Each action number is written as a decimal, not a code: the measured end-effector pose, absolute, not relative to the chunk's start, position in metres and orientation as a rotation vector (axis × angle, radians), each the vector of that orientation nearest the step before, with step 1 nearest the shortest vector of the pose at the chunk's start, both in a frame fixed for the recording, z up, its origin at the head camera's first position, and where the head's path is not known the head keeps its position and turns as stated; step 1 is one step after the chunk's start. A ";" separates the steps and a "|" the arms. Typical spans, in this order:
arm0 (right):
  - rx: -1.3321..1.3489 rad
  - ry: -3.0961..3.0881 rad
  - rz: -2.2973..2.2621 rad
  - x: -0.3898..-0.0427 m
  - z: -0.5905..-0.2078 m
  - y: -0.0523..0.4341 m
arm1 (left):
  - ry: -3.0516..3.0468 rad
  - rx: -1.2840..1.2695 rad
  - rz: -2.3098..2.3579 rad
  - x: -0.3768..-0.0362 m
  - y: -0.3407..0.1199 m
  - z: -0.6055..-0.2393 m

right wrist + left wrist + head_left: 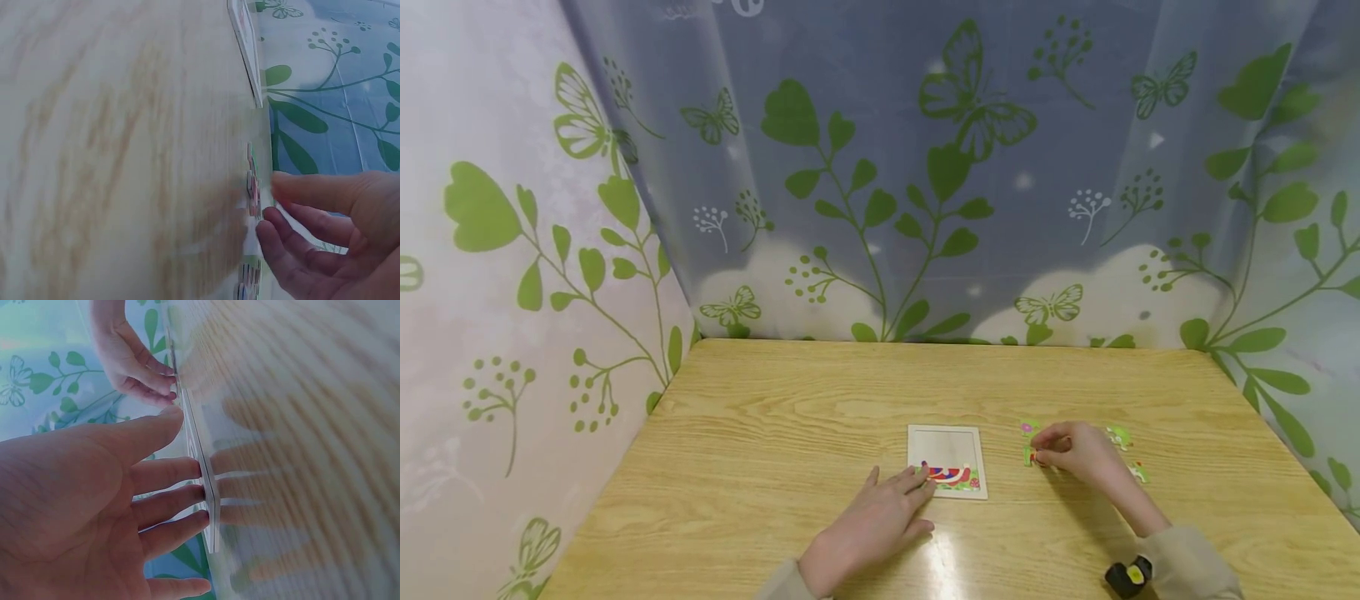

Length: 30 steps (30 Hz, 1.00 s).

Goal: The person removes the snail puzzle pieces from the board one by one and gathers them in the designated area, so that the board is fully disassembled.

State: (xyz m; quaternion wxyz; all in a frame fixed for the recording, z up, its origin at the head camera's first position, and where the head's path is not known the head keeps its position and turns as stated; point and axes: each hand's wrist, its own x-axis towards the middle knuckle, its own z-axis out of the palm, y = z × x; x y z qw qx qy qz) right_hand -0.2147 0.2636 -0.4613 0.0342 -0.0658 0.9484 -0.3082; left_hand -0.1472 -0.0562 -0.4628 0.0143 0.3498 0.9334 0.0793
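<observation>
Low in the head view, just right of centre: a small square puzzle tray (946, 460), pale and mostly bare inside, with a strip of fitted pieces (953, 477) in red, white and green along its near edge. Lies flat on the wooden counter (775, 433).

Left hand (880, 521) at lower centre, palm down, fingers straight and slightly spread, fingertips touching the tray's near left corner. In the left wrist view, same fingers (165, 475) stretched out against the thin tray edge (203, 481), nothing gripped.

Right hand (1075, 450) to the right of the tray, well clear of it, fingers curled down over a loose puzzle piece (1032, 456) showing green and red. Seems to be pinching or touching it at the fingertips; cannot tell from the head view whether the grip is truly closed on it. In the right wrist view, fingers (281, 250) loosely bent just beside a blurred row of coloured pieces (252, 194) on the counter, contact unclear.

More loose pieces scattered around that hand: one with a pink spot (1027, 427) above it, a green one (1118, 436) to its right, another (1138, 473) lower right.

Beige sleeve and a black-and-yellow wrist device (1129, 577) at the lower right edge. Behind and to both sides of the counter, curtains (880, 167) printed with green leaves and butterflies.
</observation>
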 end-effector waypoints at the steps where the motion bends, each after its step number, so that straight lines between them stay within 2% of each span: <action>1: -0.185 2.911 -0.972 -0.214 -0.460 0.264 | 2.907 1.088 0.249 -0.147 -0.056 -0.463; 13: -0.228 2.969 -1.232 -0.208 -0.459 0.269 | 2.924 1.072 0.324 -0.150 -0.056 -0.463; 30: -0.363 2.828 -1.397 -0.210 -0.455 0.235 | 2.937 1.078 0.368 -0.154 -0.054 -0.462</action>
